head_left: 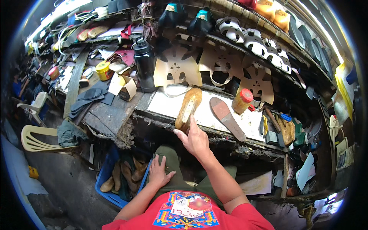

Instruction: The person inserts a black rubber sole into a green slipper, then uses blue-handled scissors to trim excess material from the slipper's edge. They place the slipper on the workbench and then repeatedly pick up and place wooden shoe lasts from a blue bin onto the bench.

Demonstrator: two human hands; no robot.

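Seen from the head camera, the person is sitting at a cluttered cobbler's workbench (115, 115). The right hand (196, 140) is reaching forward and gripping the near end of a wooden shoe form (188, 109), fingers curled round its heel end and thumb out to the left. The shoe form is lying on the white work board (214, 115) at the bench's front, its far end pointing away toward the tan leather cut-outs (178, 67) leaning against the shelf. The left hand (159, 172) is resting flat on the person's knee, fingers spread and holding nothing.

Just right of the shoe form, a brown insole (228, 117) is lying on the same board, apart from the form. Beyond it a small jar with a red lid (242, 101) is standing upright. A tall black bottle (145, 65) is standing to the left of the cut-outs, with a small open cardboard box (124, 86) beside it. Below the bench, a blue crate (111, 191) is holding more wooden forms.

Judging by the grip, the step in hand is taking up or setting down the shoe form at the board's edge; which of the two I cannot tell. Any lift would call for a firm hold on the heel end, since the form is long and front-heavy, and for keeping it from sweeping the insole or knocking the jar.
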